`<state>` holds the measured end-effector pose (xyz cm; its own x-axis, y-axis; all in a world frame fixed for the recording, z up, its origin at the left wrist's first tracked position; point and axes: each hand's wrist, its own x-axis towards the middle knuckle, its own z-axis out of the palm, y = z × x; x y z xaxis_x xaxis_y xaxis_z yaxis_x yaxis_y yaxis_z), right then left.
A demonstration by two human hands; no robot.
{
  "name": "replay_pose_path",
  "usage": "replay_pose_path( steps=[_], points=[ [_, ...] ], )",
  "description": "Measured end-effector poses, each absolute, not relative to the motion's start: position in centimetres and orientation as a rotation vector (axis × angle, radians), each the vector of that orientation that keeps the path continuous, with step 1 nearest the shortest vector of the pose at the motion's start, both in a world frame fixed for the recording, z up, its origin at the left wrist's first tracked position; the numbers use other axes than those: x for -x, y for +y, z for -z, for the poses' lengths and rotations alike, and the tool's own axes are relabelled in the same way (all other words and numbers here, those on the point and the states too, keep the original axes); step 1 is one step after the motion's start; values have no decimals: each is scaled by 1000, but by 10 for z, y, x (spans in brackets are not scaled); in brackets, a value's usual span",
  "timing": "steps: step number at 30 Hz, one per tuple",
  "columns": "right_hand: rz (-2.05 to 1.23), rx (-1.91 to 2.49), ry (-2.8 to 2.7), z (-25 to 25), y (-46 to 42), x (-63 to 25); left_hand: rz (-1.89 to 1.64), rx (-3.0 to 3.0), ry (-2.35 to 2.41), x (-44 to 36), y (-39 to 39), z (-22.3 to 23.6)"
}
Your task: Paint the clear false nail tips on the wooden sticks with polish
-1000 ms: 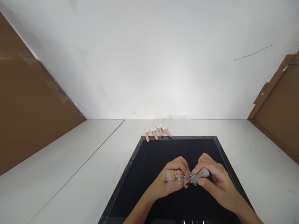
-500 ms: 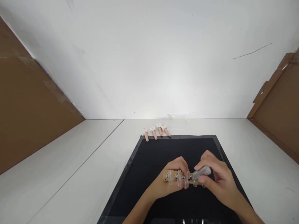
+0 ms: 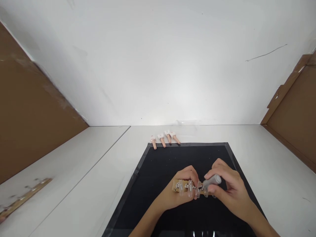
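The left hand (image 3: 172, 197) is curled around a tan wooden strip (image 3: 174, 185), thumb side below and fingers behind, so the row of clear plastic tips (image 3: 190, 189) faces up; that grip probably steadies the strip while leaving its top side reachable. The right hand (image 3: 234, 191) pinches a gray cylindrical handle (image 3: 212, 181) between thumb and fingertips, slanted with its dark narrow end at the middle of the row, apparently for fine control. Whether that end is a brush is too small to tell.

The tips are glossy, elongated and see-through, set crosswise beside shiny metal fittings (image 3: 186, 186). Both hands work above a smooth black mat (image 3: 158, 174) with a dull taped border, on a white tabletop (image 3: 116, 161). Past its far left corner lie four white-topped pegs (image 3: 162, 141), their beige shafts plain and cylindrical, perhaps set there to keep them clear of the hands. At the left edge, a blurred second strip (image 3: 29, 193) slants upward, seemingly held by another person's fingertip (image 3: 2, 220).
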<state>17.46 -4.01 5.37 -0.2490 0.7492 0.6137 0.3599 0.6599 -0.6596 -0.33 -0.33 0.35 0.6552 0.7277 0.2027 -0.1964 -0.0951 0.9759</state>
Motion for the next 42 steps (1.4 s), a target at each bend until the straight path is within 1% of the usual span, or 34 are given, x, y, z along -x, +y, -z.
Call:
replay_pose_path(
  steps=[3, 6, 10, 14, 18, 23, 27, 29, 31, 35, 37, 42],
  points=[
    [-509, 879, -1925, -52, -41, -174, -832, -1503, 483, 3, -3, -2],
    [-451, 949, -1865, -50, -41, -175, -836, -1504, 460, 3, -2, -1],
    [-478, 894, -1888, -48, -39, -176, -824, -1489, 457, 4, -2, -2],
    [-418, 976, -1803, -48, -38, -176, -833, -1467, 423, 5, -3, -3],
    [-503, 867, -1879, -49, -38, -175, -824, -1459, 432, 5, -3, -3],
    [-455, 1003, -1718, -42, -37, -177, -823, -1444, 418, 6, -3, -1],
    [-557, 878, -1791, -43, -36, -178, -805, -1422, 415, 7, -4, -1],
    [-576, 905, -1806, -44, -36, -177, -812, -1411, 415, 6, -4, -1],
    [-562, 962, -1740, -43, -36, -177, -820, -1388, 409, 6, -4, -2],
    [-624, 924, -1698, -41, -36, -177, -818, -1358, 405, 7, -4, 0],
    [-635, 990, -1657, -39, -35, -176, -815, -1339, 404, 8, -4, 3],
    [-539, 1229, -1179, -29, -30, -174, -902, -1195, 452, 11, -2, 5]
  ],
)
